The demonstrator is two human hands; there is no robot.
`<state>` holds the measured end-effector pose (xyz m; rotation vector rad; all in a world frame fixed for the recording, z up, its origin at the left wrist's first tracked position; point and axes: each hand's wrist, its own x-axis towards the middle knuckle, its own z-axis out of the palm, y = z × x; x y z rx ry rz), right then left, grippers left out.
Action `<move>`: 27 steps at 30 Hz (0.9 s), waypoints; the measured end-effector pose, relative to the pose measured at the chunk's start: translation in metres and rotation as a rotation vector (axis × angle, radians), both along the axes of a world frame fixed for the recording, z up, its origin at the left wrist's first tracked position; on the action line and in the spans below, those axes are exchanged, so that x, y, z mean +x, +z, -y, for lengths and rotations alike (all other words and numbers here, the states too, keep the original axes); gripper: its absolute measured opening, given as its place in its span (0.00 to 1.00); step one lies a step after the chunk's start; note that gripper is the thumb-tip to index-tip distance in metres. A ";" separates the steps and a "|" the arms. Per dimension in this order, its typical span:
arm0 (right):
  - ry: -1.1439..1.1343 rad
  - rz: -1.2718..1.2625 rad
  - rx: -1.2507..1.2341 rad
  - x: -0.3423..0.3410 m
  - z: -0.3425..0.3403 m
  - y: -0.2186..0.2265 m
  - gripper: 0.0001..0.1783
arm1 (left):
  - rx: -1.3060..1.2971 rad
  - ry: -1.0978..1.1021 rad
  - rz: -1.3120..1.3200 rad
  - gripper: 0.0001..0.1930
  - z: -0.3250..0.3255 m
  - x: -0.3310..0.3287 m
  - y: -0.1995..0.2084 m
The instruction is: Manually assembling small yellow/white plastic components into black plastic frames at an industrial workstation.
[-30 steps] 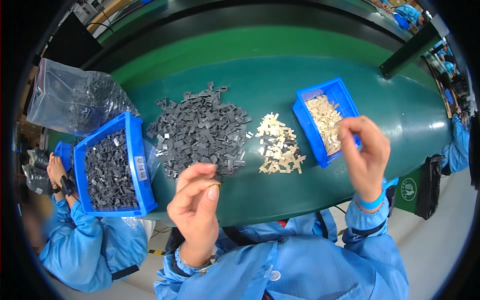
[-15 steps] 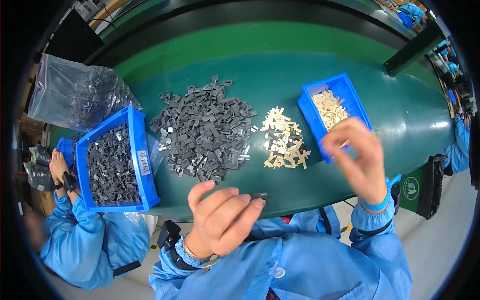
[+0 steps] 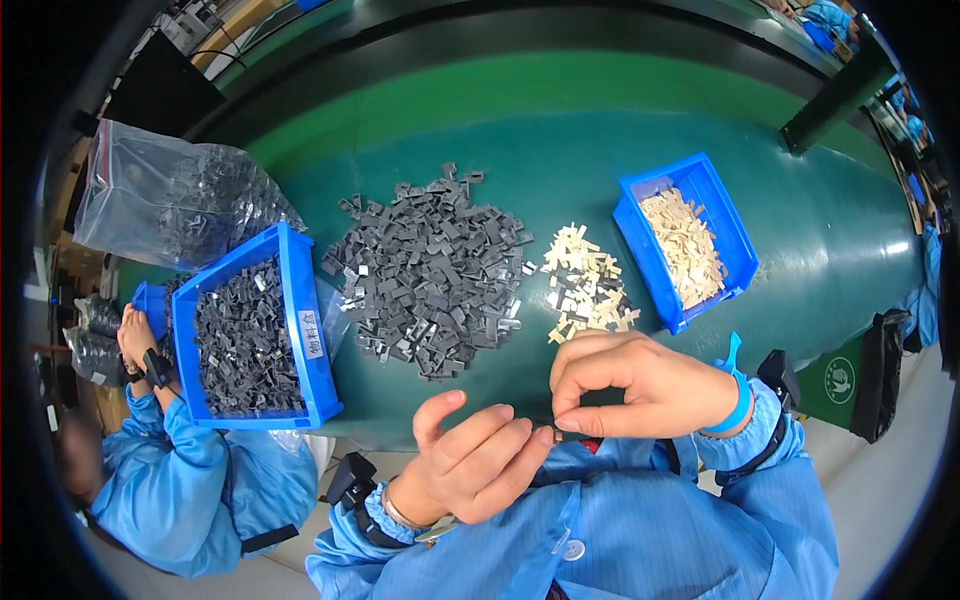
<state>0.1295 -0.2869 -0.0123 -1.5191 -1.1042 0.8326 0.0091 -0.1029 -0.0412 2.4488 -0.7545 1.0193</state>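
Observation:
My left hand (image 3: 470, 462) is low in front of the table edge, its fingers curled and their tips close to my right hand. A small dark plastic part (image 3: 558, 434), barely showing, is at those fingertips. My right hand (image 3: 640, 385) is closed in a pinch, thumb against forefinger, right beside that part; what it pinches is hidden. Beyond my hands lies a large heap of dark grey plastic parts (image 3: 435, 270). To its right is a smaller pile of cream and dark pieces (image 3: 585, 285). Cream pieces (image 3: 683, 245) partly fill a blue bin (image 3: 738, 235) farther right.
At left stands a large blue bin (image 3: 318, 350) of dark parts, with a clear plastic bag (image 3: 130, 200) of parts behind it. A co-worker's hands (image 3: 137, 338) are beyond that bin. A dark post (image 3: 840, 100) rises at the far right of the green table (image 3: 560, 110).
My right hand has left the bin of cream pieces and come down and left to my left hand's fingertips. My left hand has shifted slightly. The view has moved a little.

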 end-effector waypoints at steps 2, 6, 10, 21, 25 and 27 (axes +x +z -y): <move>-0.026 0.059 0.020 -0.005 -0.001 -0.002 0.04 | 0.032 0.023 -0.029 0.14 -0.001 0.002 -0.001; -0.228 0.278 0.028 -0.016 -0.006 -0.015 0.04 | 0.032 0.207 -0.082 0.19 -0.008 0.013 -0.004; -0.539 0.466 0.083 -0.017 -0.013 -0.024 0.04 | 0.072 0.375 -0.236 0.17 -0.017 0.021 -0.006; -0.777 0.394 0.164 -0.020 -0.008 -0.044 0.05 | -0.068 0.427 -0.287 0.12 -0.012 0.056 -0.029; -0.787 0.369 0.224 -0.022 -0.018 -0.045 0.05 | -0.023 0.463 -0.279 0.09 -0.020 0.043 -0.027; -0.790 0.315 0.286 -0.022 -0.021 -0.051 0.05 | -0.009 0.468 -0.270 0.08 -0.025 0.040 -0.034</move>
